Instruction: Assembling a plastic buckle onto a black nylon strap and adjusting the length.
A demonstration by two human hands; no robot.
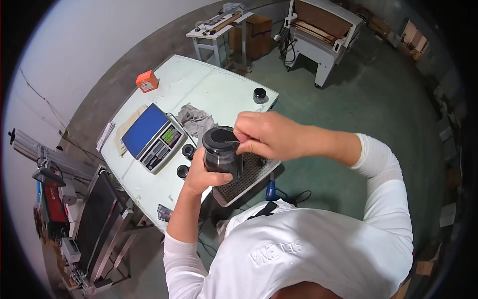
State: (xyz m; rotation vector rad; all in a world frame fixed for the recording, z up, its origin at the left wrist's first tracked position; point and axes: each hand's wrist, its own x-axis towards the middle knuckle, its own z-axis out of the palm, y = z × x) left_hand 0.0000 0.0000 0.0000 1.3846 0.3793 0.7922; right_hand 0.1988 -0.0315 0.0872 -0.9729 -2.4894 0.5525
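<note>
Green concrete floor [348, 104] spreads around a white table [219, 92] that stands near a pale wall. On the table sits a weighing scale [152, 135] with a blue top and a keypad, with a crumpled grey cloth [195, 119] just beside it. An orange box [147, 80] rests near the far left edge, and a small black lid [259, 94] lies close to the far right corner. Two small black caps [187, 151] lie near the scale's keypad end. A perforated metal tray [246, 174] sits at the near edge of the table.

The left hand [201, 174] is closed around the lower side of a dark jar [220, 152], holding it upright above the tray. The right hand [264, 134] is over the jar's top, its fingers pinched together at the rim on what looks like a thin strip or seal; what exactly is between the fingertips is too small to tell. Both arms wear white sleeves.

Off the table to the left stands a conveyor machine [102, 219] with a dark belt. Further back are a second small table [219, 30] and a large white machine [323, 30]
</note>
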